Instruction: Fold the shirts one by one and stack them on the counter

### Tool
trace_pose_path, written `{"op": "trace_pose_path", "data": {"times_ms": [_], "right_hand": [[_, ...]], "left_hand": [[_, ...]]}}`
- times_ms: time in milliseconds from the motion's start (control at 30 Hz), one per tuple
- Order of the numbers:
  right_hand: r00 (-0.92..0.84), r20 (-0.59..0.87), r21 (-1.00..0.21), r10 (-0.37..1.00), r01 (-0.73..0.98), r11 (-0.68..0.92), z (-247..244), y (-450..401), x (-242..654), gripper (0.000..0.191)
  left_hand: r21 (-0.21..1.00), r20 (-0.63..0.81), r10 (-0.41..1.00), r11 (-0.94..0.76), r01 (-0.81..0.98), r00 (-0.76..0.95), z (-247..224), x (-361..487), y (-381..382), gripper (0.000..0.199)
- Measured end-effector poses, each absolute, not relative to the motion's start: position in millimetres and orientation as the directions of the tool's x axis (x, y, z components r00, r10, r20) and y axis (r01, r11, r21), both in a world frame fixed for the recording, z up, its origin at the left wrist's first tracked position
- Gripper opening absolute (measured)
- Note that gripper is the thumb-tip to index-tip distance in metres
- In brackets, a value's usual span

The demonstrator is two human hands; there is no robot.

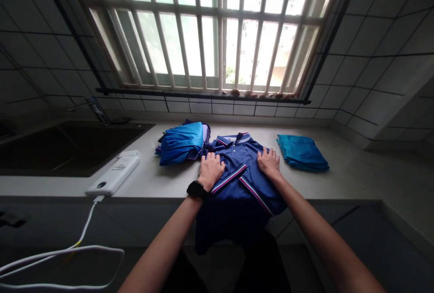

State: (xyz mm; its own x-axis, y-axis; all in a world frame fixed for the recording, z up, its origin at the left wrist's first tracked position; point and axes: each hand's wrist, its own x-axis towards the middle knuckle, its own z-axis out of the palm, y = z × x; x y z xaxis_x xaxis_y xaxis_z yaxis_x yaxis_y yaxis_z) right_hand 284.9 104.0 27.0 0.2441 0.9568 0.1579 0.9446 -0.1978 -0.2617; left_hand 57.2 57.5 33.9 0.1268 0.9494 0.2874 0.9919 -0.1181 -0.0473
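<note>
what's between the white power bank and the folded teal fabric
In the head view, from left to right: a pile of blue garments, then the dark blue polo shirt with the left hand and right hand on it.

White counter (342, 184) | polo shirt (235, 162) | clothes pile (182, 144) | folded teal cloth (301, 153) | white device (115, 173)

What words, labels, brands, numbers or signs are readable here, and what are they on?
None can be read.
White device: small dark print on top, too blurred to read.
Blue polo shirt: pale patch inside the collar, perhaps a label, too small to read.
Black watch: dark face, nothing legible.
</note>
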Motion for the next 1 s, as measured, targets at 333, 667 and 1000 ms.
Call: {"op": "trace_pose_path", "data": {"times_ms": [333,667,1000], "right_hand": [[0.18,-0.062,-0.281,0.982,0.941,-0.19,76,141,306,0.062],[0.017,-0.233,-0.212,0.972,0.975,-0.067,102,170,300,0.022],[0.076,0.267,-0.308,0.961,0.951,0.011,146,214,298,0.039]], "left_hand": [[-0.037,0.219,0.975,-0.034,0.999,0.041,91,41,102,0.042],[0.13,-0.071,0.997,-0.007,0.991,0.017,102,35,155,0.033],[0.392,0.409,0.901,-0.031,0.92,-0.143,158,48,211,0.03]]}}
